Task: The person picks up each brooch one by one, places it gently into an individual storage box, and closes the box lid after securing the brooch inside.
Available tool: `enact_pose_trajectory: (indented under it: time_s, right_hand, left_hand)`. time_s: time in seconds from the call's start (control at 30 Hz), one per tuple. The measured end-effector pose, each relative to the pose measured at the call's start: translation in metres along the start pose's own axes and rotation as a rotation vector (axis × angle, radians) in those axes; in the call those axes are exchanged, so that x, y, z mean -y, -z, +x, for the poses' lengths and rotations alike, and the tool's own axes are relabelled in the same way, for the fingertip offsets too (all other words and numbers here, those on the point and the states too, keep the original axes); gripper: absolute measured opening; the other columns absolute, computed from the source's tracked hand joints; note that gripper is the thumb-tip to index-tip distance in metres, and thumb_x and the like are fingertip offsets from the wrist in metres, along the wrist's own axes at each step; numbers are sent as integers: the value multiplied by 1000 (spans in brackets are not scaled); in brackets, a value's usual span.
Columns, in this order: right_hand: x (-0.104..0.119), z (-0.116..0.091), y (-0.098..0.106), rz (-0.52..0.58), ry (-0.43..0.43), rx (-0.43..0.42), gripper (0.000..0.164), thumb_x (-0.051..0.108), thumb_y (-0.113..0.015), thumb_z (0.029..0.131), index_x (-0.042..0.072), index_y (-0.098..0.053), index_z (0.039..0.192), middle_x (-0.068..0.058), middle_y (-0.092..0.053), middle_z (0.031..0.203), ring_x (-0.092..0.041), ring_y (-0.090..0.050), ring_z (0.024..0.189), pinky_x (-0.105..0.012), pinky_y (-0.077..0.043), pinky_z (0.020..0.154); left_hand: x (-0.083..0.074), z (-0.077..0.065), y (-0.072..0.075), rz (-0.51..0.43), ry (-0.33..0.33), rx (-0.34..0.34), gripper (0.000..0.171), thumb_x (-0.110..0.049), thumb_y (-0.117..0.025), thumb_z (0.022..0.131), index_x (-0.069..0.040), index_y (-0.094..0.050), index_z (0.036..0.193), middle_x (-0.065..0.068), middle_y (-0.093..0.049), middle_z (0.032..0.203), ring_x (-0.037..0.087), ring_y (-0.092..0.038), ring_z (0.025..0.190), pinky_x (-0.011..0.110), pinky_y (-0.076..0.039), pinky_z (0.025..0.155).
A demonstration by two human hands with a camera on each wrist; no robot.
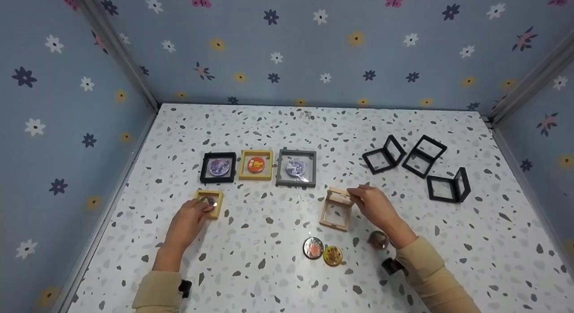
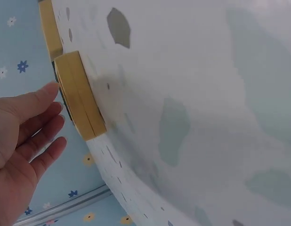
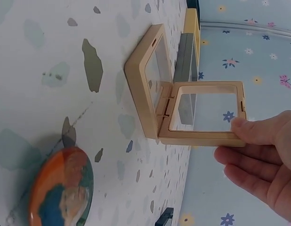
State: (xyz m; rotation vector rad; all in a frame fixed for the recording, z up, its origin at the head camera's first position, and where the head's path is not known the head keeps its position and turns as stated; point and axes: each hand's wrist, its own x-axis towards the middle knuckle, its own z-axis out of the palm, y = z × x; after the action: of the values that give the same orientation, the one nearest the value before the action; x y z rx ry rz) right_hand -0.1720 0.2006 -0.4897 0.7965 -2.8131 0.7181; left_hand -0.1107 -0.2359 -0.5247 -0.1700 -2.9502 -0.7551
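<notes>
From the head view, you see far more of the speckled table (image 1: pixel 264 263). Your right hand (image 3: pixel 272 155) pinches the raised half of the unfolded beige frame (image 3: pixel 199 137). Only the left wrist view reveals your left hand's (image 2: pixel 23 134) fingers, loosely bent and parted, beside the smaller yellow frame (image 2: pixel 80 96); contact is unclear.
</notes>
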Motion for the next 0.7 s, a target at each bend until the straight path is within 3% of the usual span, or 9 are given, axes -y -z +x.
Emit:
enact_pose_trajectory:
  time_s: [0.17, 0.27, 0.7]
  right_hand:
    - [-1, 0, 0, 3, -10, 2, 18, -1, -61, 79, 0, -66, 97, -10, -64, 83, -21, -59, 72, -33, -49, 66]
    - [-2, 0, -1, 8, -11, 0, 18, -1, -61, 79, -1, -66, 97, -9, -63, 82, -21, -59, 70, -32, -49, 64]
    - [-3, -1, -2, 42, -23, -19, 17, 0, -62, 79, 1, -67, 96, -7, -63, 81, -18, -58, 69, -31, -48, 61]
  left_hand:
    - [-20, 1, -4, -9, -104, -81, 25, -6, -69, 75, 4, -62, 96, 15, -58, 99, 31, -53, 96, 42, -43, 82]
    - [-37, 1, -8, -14, -148, -93, 24, -9, -69, 75, 2, -62, 96, 12, -58, 95, 28, -54, 93, 40, -44, 81]
    - [-107, -7, -44, -111, -253, 55, 33, -18, -66, 79, -2, -57, 106, 10, -55, 104, 25, -52, 99, 39, -43, 84]
